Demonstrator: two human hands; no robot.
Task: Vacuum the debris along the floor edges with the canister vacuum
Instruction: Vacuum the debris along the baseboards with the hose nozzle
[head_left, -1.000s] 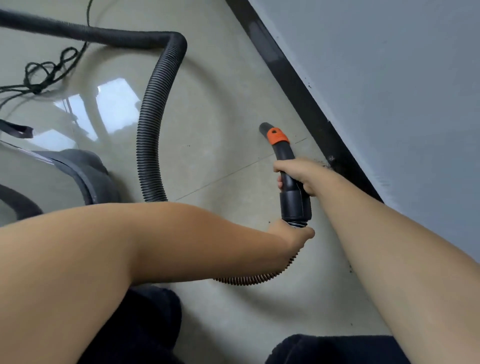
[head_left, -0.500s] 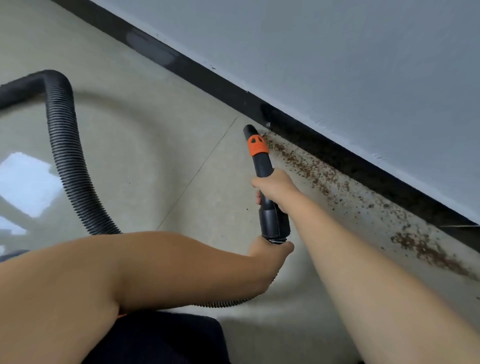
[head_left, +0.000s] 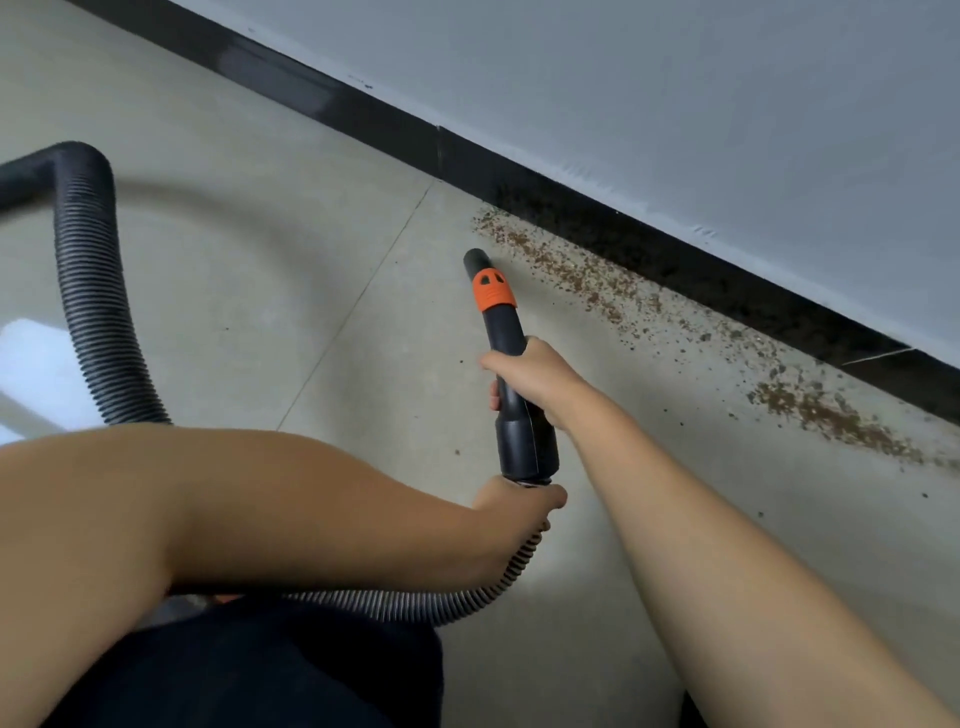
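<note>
Swung rightward along the wall since a second ago, with the tangled cord and canister body gone out of view and a long trail of debris come into it; nozzle tip now nearer the start of that trail than half a second ago. At far left, ribbed black hose (head_left: 88, 291) arching up from the frame edge, bending down and passing behind the left forearm, then reappearing low in a curve across the floor toward the wand. Left hand (head_left: 519, 501) clenched round the hose just below the wand's wide cuff, thumb lying across the top. Above it, black wand (head_left: 511, 358) with orange collar (head_left: 492, 291), angled up and slightly left, open tip near the pale tiled floor (head_left: 260, 234); touching or hovering cannot be told. Right hand (head_left: 535, 374) wrapped round the wand's middle, fingers curled underneath. Rightward, brown crumbly debris (head_left: 571, 275) strewn in a band along the black baseboard (head_left: 649, 249), its near end just beside the nozzle tip, thinning midway, then thickening into a second patch near the right edge. Grey wall (head_left: 675, 104) above the baseboard. Dark trousers (head_left: 260, 670) at bottom.
</note>
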